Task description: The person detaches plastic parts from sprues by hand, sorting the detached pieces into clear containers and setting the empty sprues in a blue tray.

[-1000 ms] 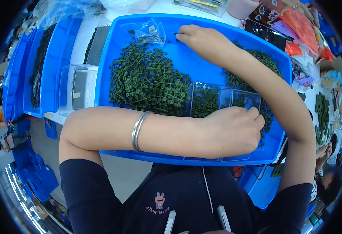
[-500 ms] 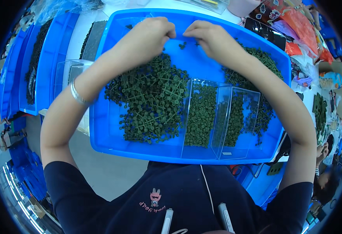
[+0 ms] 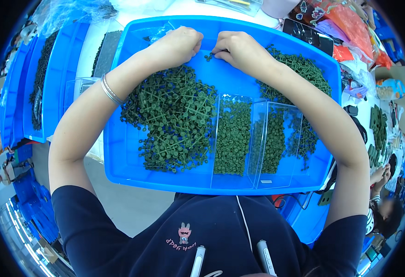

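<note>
- The small green piece (image 3: 208, 57) lies on the bare floor at the far end of the blue tray (image 3: 133, 171), in the gap between the two hands and touching, or nearly touching, the fingertips of both.
- The right hand (image 3: 240, 50) is the nearer one: its fingertips curl down onto the piece from the right, pinched together on it as far as can be seen.
- The left hand (image 3: 180, 44) sits just to the left, fingers curled under into a loose fist (whether it grips a bit of the piece is hidden by the knuckles).
- The piece is too small to tell its long axis.
- Both forearms reach forward across the tray, the left over the heap of green sprues (image 3: 172, 120), the right over the clear boxes (image 3: 258, 138) of loose green parts.
- A silver bangle (image 3: 110, 91) rings the left wrist.
</note>
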Demonstrator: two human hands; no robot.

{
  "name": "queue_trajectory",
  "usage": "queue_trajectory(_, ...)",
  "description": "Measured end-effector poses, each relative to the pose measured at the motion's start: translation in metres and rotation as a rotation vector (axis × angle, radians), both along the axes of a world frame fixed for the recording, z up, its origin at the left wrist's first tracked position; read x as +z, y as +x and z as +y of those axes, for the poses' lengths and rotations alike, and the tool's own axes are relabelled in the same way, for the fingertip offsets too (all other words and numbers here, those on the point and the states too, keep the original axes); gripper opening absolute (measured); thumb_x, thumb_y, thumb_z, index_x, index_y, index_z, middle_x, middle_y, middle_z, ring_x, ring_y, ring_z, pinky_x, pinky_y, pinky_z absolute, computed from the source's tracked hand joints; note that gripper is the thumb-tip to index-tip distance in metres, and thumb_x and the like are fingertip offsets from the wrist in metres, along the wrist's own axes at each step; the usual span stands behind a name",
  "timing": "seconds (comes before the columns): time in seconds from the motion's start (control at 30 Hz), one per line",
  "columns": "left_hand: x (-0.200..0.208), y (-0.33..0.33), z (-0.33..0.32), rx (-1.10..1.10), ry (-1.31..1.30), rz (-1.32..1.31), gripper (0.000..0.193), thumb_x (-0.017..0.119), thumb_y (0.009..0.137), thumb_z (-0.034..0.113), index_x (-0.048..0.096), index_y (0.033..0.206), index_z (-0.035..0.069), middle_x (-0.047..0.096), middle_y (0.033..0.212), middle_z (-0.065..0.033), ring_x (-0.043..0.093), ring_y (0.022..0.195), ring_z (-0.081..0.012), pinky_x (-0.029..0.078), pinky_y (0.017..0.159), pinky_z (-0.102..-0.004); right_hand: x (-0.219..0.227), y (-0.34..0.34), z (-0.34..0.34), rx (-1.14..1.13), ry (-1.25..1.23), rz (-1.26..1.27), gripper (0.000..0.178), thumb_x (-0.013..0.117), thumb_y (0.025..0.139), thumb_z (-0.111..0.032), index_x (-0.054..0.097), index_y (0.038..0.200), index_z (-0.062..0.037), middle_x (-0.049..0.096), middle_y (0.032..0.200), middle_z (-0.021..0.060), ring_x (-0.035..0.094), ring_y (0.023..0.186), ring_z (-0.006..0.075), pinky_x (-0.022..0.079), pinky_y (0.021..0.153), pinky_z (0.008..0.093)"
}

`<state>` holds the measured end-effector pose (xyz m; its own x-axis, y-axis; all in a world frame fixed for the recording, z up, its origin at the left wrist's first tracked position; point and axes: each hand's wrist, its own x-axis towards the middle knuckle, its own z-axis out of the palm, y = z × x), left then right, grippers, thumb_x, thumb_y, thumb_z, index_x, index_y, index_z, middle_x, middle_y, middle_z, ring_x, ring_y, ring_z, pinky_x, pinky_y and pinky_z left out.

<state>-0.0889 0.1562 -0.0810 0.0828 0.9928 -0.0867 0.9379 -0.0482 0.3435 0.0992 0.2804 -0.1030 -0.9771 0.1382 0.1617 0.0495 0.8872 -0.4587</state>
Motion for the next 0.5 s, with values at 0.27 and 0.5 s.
queue_trajectory(0.27,0.000,-0.010,0.002,0.000,0.020,-0.129,0.011,0.060,0.084,0.000,0.065,0.093,-0.003,0.069,0.079,-0.0171,0.070,0.075,-0.0294,0.056,0.069,-0.0401,0.002,-0.013,-0.005,0.017,-0.108,0.024,0.026,0.082,0.079,-0.013,0.076,0.102,-0.0023,0.068,0.099,0.0148,0.069,0.090,0.0320,0.057,0.082,0.0413)
queue_trajectory(0.5,0.026,-0.007,-0.003,0.226,-0.161,-0.363,0.017,0.062,0.091,0.005,0.064,0.106,-0.003,0.069,0.083,-0.0100,0.070,0.070,-0.0162,0.055,0.059,-0.0303,0.008,-0.016,0.003,-0.038,-0.348,-0.108,0.025,0.079,0.080,-0.007,0.076,0.105,-0.0021,0.072,0.096,0.0158,0.073,0.083,0.0247,0.060,0.075,0.0369)
